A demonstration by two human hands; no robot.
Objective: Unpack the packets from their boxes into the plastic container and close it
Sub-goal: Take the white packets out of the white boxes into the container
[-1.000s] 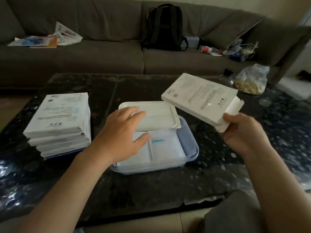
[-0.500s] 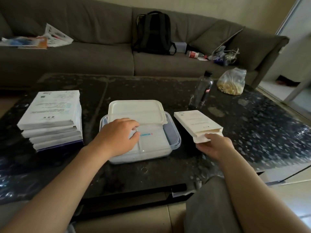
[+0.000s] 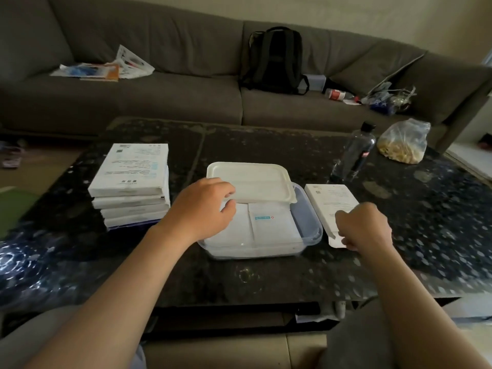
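Observation:
A clear plastic container [image 3: 312,235] sits mid-table with white packets [image 3: 271,222] lying flat inside. Its white lid [image 3: 253,179] rests askew over the far half. My left hand [image 3: 202,211] is at the container's left side, fingers curled around the lid's near edge, above the packets. A white box [image 3: 330,198] lies flat on the table just right of the container, its open flap toward me. My right hand [image 3: 364,227] is closed on that near end. A stack of several white boxes [image 3: 130,171] stands to the left.
A dark plastic bottle [image 3: 354,153] stands behind the lone box, and a clear bag of pale food [image 3: 402,145] lies at the far right of the black table [image 3: 266,139]. Beyond is a grey sofa [image 3: 159,102] with a backpack [image 3: 274,59] and papers [image 3: 106,67].
My right hand brought the white box down from the air and laid it on the table right of the container. My left hand shifted from the packets to the lid's near edge.

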